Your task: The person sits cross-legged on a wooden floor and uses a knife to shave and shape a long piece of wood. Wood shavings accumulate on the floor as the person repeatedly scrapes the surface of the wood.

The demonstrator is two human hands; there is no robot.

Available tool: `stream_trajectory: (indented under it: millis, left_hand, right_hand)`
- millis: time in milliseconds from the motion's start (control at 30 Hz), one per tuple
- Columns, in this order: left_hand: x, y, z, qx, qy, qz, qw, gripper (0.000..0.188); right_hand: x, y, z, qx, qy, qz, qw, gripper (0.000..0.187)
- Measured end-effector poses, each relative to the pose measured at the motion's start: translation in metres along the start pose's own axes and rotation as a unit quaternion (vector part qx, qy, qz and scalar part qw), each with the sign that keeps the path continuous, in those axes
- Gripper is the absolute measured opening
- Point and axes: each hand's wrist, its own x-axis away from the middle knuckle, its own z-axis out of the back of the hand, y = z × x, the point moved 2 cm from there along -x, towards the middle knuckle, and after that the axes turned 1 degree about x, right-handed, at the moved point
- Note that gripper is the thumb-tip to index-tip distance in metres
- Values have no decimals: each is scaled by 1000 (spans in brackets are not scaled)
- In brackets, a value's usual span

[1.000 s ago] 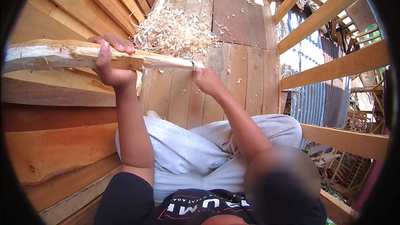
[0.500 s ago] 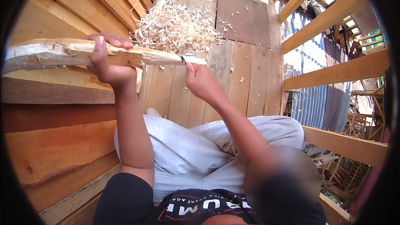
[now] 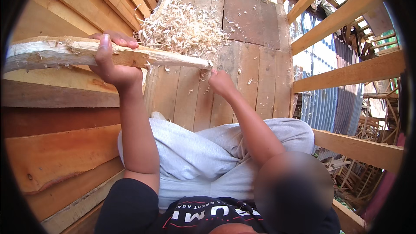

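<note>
A long pale piece of wood [image 3: 47,53], rough and partly shaved, stretches from the left edge toward the middle and narrows to a tip on the right. My left hand [image 3: 112,63] is closed round its middle, thumb on the near side and fingers over the far side. My right hand [image 3: 222,82] is closed just beyond the tip, gripping a thin knife [image 3: 209,63] whose handle is hidden in the fist. The narrow blade points up and left, crossing or touching the tip; which of the two I cannot tell.
Curled wood shavings [image 3: 184,28] lie heaped on the plank floor [image 3: 248,76] beyond the wood. A wall of boards [image 3: 60,156] rises on my left. To the right run wooden rails [image 3: 346,76], with corrugated metal sheets [image 3: 323,108] outside. My grey-trousered legs [image 3: 190,151] are folded in front.
My right hand and the knife have slid right and slightly down along the wood to its tip. My left hand keeps its hold on the wood.
</note>
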Motion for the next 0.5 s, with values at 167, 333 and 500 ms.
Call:
stream_trajectory:
  millis: [167, 333, 500]
  left_hand:
    - [9, 5, -5, 15, -31, -11, 999, 17]
    - [4, 5, 0, 15, -38, -16, 999, 16]
    - [2, 2, -2, 19, -52, -17, 998, 15]
  right_hand:
    - [30, -54, 11, -21, 3, 105, 994, 52]
    - [18, -34, 21, -57, -114, -67, 990, 50]
    - [5, -16, 11, -2, -62, -26, 998, 51]
